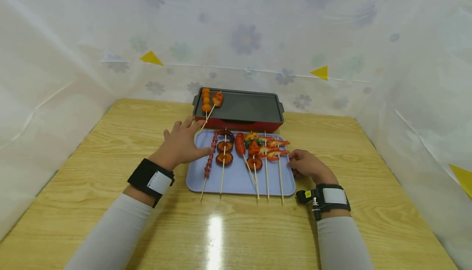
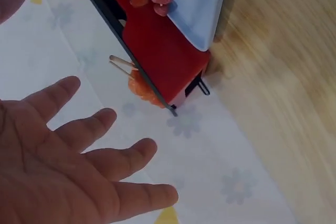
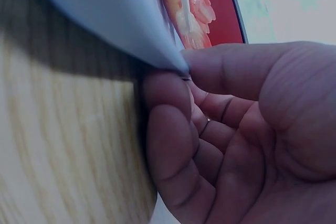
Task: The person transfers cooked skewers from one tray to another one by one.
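Observation:
My right hand (image 1: 307,165) pinches the right rim of a pale blue tray (image 1: 239,186), thumb on top and curled fingers beneath, as the right wrist view shows. Fingers spread, my left hand (image 1: 184,142) hovers at the tray's upper left corner and holds nothing. Skewers lie on the tray: small pink meat pieces (image 1: 209,161) at the left, mushroom slices (image 1: 224,159), a red sausage (image 1: 240,144), and shrimp (image 1: 274,154) at the right. Behind the tray, a red grill with a dark plate (image 1: 250,105) bears a skewer of orange balls (image 1: 206,100) and a browned piece on a stick (image 1: 218,98).
The wooden table (image 1: 368,180) extends around the tray on both sides and in front. A flower-patterned plastic sheet (image 1: 236,24) hangs close behind the grill and along both sides, with yellow pennants (image 1: 151,58) on it.

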`<move>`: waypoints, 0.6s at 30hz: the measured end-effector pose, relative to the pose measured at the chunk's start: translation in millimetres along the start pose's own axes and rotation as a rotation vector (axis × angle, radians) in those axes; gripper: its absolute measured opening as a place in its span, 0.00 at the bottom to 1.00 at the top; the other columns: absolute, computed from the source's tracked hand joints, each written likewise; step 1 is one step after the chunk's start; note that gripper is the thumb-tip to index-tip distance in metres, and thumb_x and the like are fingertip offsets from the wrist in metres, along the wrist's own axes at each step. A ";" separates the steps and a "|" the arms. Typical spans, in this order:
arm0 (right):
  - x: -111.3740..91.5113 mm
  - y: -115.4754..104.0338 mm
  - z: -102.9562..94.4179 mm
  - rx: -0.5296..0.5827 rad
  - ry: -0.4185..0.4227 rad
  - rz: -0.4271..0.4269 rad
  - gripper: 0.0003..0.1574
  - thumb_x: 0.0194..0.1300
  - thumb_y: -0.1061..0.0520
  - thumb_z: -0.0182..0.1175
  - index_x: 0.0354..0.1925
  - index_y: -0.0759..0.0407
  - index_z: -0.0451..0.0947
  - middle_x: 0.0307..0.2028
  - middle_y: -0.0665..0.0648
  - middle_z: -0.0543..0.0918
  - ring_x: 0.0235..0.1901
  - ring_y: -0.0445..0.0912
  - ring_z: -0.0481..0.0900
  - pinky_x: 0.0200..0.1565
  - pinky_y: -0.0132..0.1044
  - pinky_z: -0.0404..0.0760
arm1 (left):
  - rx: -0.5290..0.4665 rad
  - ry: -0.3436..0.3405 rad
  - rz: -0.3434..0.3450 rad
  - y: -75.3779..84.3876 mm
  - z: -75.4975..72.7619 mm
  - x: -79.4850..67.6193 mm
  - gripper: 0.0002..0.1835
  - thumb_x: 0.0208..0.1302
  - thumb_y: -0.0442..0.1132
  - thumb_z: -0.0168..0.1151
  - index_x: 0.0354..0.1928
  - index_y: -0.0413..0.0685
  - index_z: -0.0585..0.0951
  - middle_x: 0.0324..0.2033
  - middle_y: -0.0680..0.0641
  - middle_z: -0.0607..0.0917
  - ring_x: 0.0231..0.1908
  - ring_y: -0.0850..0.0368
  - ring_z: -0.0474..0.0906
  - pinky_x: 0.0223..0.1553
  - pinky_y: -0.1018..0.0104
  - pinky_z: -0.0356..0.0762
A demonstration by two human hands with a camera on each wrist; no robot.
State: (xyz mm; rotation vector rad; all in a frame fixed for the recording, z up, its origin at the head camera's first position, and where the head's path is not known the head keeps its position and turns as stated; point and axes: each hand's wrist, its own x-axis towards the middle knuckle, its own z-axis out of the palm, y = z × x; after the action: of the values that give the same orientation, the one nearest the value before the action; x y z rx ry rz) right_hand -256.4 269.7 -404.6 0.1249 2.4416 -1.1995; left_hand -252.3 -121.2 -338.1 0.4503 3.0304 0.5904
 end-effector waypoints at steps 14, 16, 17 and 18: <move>-0.5 0.0 -2.6 0.016 -0.007 -0.002 0.12 0.71 0.61 0.54 0.50 0.66 0.68 0.31 0.58 0.75 0.28 0.48 0.76 0.30 0.39 0.77 | -0.238 0.043 -0.028 -17.8 0.4 37.1 0.45 0.57 0.54 0.67 0.74 0.45 0.62 0.62 0.33 0.74 0.51 0.38 0.77 0.50 0.45 0.75; -0.5 0.1 -1.8 0.015 -0.005 0.000 0.12 0.71 0.61 0.55 0.50 0.66 0.69 0.32 0.58 0.76 0.28 0.48 0.76 0.31 0.39 0.77 | -0.255 0.037 -0.046 -21.5 1.5 43.3 0.44 0.58 0.54 0.65 0.74 0.46 0.62 0.62 0.33 0.74 0.47 0.39 0.78 0.47 0.47 0.75; -0.6 -0.1 -1.4 0.016 -0.003 0.002 0.12 0.71 0.61 0.55 0.50 0.66 0.69 0.32 0.58 0.76 0.28 0.48 0.76 0.30 0.39 0.77 | -0.265 0.033 -0.057 -23.4 1.8 46.4 0.43 0.59 0.54 0.65 0.73 0.46 0.63 0.62 0.33 0.74 0.46 0.39 0.78 0.46 0.47 0.75; -0.9 -0.6 -1.0 0.015 0.000 0.002 0.12 0.71 0.61 0.55 0.50 0.66 0.69 0.32 0.58 0.75 0.28 0.48 0.76 0.30 0.39 0.77 | -0.276 0.024 -0.068 -24.9 1.6 49.3 0.42 0.60 0.54 0.64 0.73 0.47 0.63 0.62 0.33 0.74 0.47 0.39 0.78 0.46 0.47 0.75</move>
State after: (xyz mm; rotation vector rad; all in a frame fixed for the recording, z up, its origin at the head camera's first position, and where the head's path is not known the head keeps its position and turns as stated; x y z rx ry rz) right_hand -256.1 270.2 -403.2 0.1319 2.4325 -1.2171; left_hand -306.3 -128.7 -347.2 0.3280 2.9077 0.9960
